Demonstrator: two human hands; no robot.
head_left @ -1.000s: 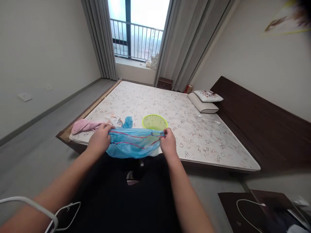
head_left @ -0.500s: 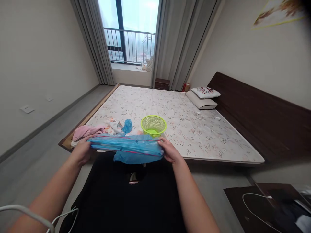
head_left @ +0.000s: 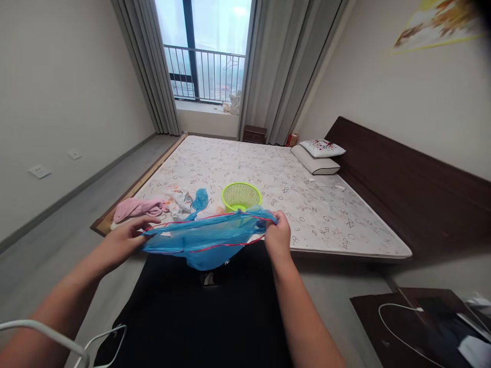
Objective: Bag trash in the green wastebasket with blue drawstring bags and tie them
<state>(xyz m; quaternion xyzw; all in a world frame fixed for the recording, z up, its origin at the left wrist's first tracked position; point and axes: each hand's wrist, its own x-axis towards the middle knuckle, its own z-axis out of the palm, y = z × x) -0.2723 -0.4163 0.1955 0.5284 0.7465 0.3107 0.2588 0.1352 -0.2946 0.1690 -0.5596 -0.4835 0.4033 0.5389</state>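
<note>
we're likely spreading the blue bag (head_left: 209, 244), held between us and the green basket (head_left: 241, 196); fingers of left hand (head_left: 126, 236) and right hand (head_left: 278, 236) pinch opposite ends. next move probably calls for parting its rims.

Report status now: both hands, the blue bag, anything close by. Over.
Left hand and right hand holding opposite ends. Blue bag stretched between them. Green basket beyond on mattress, partly hidden by bag.

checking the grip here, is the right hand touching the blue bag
Touching. The head view shows the right hand closed on one end of the blue bag, with the plastic gathered where it is held.
</note>
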